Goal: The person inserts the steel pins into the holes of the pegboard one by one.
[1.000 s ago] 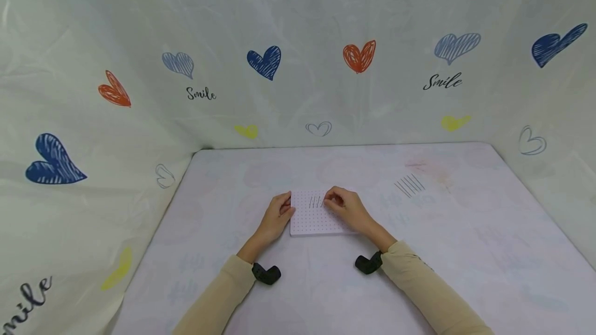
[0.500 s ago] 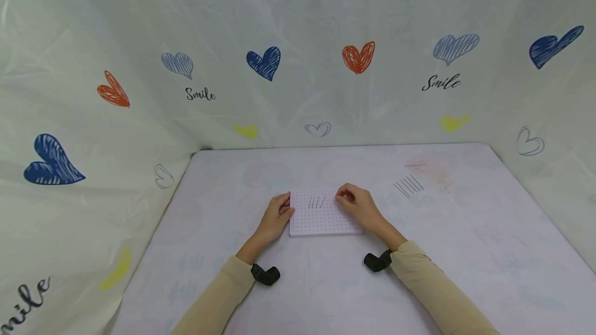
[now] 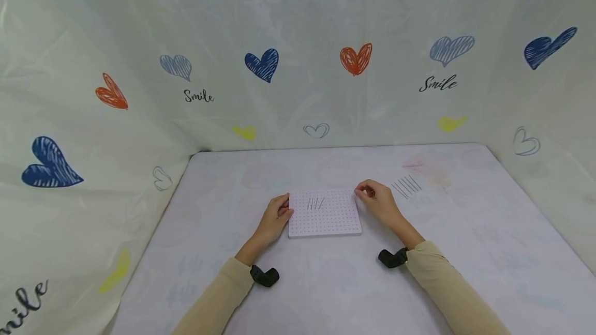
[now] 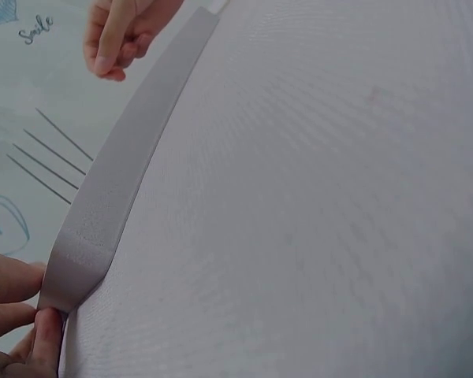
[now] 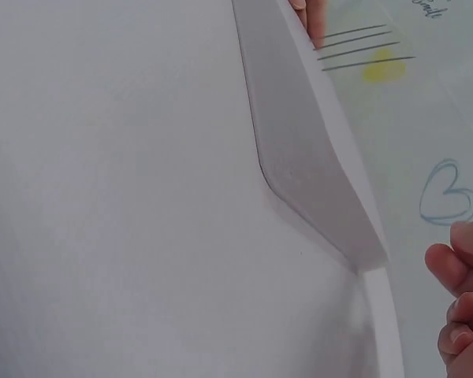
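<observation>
The white dotted board (image 3: 324, 214) lies flat mid-desk, long axis left to right, three thin pins (image 3: 315, 203) standing near its far edge. Left hand (image 3: 274, 217) presses the board's left edge, fingers curled against it. Right hand (image 3: 379, 201) sits just off the far right corner, grip narrow, fingertips pinched together; whether it holds anything, I cannot tell. Spare pins (image 3: 407, 185) lie just right of it, much nearer the right hand.

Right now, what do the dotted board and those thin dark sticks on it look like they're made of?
The board looks like white foam or soft plastic: matte, thick, pale grey edge, a regular grid of small dots or holes. The dark sticks standing in it look like thin metal or stiff plastic pins: straight and black, too fine to tell which. The left hand holds the board's edge; the right hand is by its far corner.
</observation>
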`<state>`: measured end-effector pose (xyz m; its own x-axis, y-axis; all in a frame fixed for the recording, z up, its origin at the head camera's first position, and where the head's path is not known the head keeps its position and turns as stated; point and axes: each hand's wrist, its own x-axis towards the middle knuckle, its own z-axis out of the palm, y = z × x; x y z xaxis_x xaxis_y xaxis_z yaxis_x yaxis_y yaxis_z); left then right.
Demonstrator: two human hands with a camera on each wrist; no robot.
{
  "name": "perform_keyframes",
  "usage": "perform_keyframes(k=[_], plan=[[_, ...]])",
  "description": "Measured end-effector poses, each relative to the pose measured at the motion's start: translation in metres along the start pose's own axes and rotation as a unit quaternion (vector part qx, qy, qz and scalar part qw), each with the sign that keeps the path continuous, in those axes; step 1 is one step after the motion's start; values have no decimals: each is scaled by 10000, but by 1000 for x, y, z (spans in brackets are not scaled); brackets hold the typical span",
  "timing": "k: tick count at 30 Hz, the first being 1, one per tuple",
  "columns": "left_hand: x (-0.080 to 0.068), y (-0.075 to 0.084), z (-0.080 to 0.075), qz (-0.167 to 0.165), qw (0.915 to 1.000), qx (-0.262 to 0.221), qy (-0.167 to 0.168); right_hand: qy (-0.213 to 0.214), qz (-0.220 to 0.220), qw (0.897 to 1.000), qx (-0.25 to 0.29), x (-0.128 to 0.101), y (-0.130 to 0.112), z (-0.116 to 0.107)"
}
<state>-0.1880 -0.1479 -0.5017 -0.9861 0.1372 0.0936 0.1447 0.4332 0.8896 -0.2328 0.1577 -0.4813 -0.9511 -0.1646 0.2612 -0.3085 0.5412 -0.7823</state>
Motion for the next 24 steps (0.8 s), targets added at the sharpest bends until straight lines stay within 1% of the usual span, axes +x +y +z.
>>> perform_keyframes(k=[9, 17, 21, 24], plan=[[1, -2, 0, 2, 10000, 68, -11, 353, 83, 9992, -181, -1, 17, -22], [0, -1, 0, -124, 9999, 103, -16, 625, 226, 9970, -390, -3, 33, -41], [1, 0, 0, -150, 9999, 45, 4, 819, 367, 9952, -399, -4, 39, -50], [0, -1, 1, -113, 9999, 29, -3, 908, 569, 9935, -378, -5, 42, -55]])
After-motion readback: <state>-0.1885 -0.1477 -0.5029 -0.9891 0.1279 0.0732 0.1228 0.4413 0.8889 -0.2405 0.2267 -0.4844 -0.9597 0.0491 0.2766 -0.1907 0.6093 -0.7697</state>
